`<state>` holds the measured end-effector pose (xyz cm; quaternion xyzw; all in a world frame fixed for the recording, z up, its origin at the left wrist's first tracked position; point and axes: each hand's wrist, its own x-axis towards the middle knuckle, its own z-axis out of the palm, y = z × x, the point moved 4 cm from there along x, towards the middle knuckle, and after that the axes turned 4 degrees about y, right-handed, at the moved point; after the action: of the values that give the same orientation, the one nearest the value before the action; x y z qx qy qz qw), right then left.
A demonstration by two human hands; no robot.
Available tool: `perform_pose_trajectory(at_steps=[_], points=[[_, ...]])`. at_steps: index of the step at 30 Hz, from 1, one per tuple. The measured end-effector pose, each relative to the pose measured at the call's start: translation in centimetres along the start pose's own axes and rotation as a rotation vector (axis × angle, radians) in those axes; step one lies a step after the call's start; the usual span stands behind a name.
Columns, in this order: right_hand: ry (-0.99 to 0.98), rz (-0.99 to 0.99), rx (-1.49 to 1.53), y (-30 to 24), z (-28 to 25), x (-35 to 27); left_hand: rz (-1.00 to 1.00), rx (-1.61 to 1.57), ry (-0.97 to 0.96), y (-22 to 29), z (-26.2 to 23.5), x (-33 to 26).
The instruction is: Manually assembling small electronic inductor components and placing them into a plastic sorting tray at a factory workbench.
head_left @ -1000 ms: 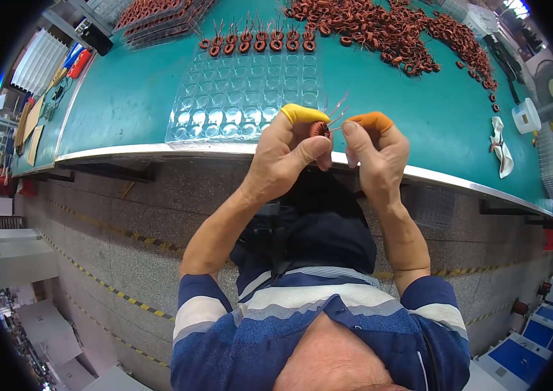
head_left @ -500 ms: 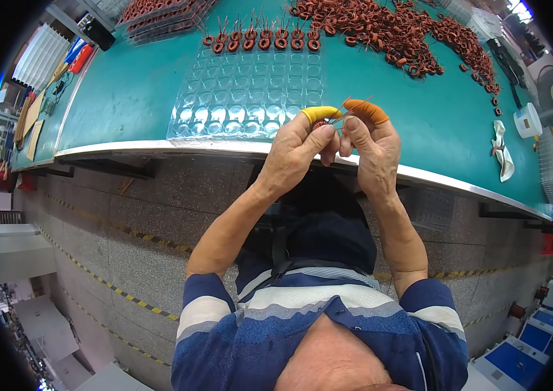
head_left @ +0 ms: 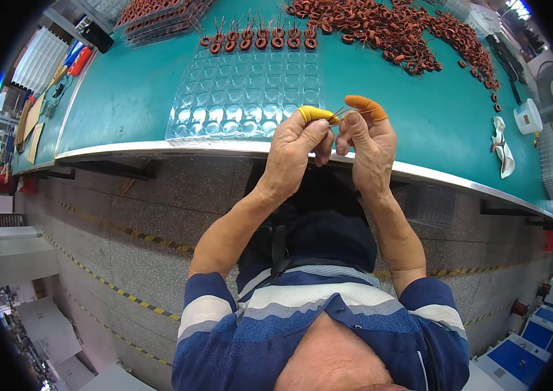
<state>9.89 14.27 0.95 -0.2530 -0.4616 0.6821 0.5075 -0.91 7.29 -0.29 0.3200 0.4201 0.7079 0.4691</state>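
Close together over the table's near edge, my two hands work on a small copper-wire ring coil. My left hand (head_left: 293, 148) is closed on it, a yellow finger cot on the index finger; the ring itself is mostly hidden by the fingers. Thin wire leads (head_left: 337, 116) stick out towards my right hand (head_left: 375, 148). That hand, with an orange cot on its index finger, pinches at the leads between thumb and fingers. Beyond my left hand lies a clear plastic tray (head_left: 245, 83) with round pockets, its far rows filled with upright ring coils (head_left: 261, 43).
A large heap of ring coils (head_left: 381, 29) covers the far right of the green table (head_left: 120, 98). Filled trays (head_left: 159, 19) are stacked at the back left. On the right are a white tub (head_left: 528, 120), a white cloth-like piece (head_left: 503, 153) and stacked clear trays (head_left: 551, 166).
My right index finger has lifted slightly, and the leads now lie flatter between the hands. Less of the ring shows in my left fingers. The tray and heap look the same.
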Motion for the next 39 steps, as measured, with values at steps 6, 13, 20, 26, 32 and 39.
perform_pose_trajectory(at_steps=[6, 13, 20, 26, 32, 39], points=[[-0.081, -0.007, -0.18, 0.5, -1.3, 0.7, -0.095, -0.019, 0.003, -0.6, -0.1, 0.0], [-0.052, -0.049, -0.356, -1.6, -4.9, 3.2, 0.188, 0.153, 0.167, 2.8, -4.8, 1.2], [-0.111, -0.014, -0.617, -1.5, -6.0, 4.2, 0.264, 0.372, 0.231, 6.3, -9.4, 2.9], [-0.052, -0.692, -1.258, -3.0, -10.8, 12.6, 0.383, 0.575, 0.346, 7.4, -10.6, 4.1], [0.015, -0.847, -1.725, -2.5, -15.9, 21.8, 0.355, 0.609, 0.232, 5.9, -9.2, 7.6], [0.017, -0.856, -1.614, -2.4, -15.6, 21.8, 0.447, 0.875, 0.22, 5.2, -6.6, 10.2]])
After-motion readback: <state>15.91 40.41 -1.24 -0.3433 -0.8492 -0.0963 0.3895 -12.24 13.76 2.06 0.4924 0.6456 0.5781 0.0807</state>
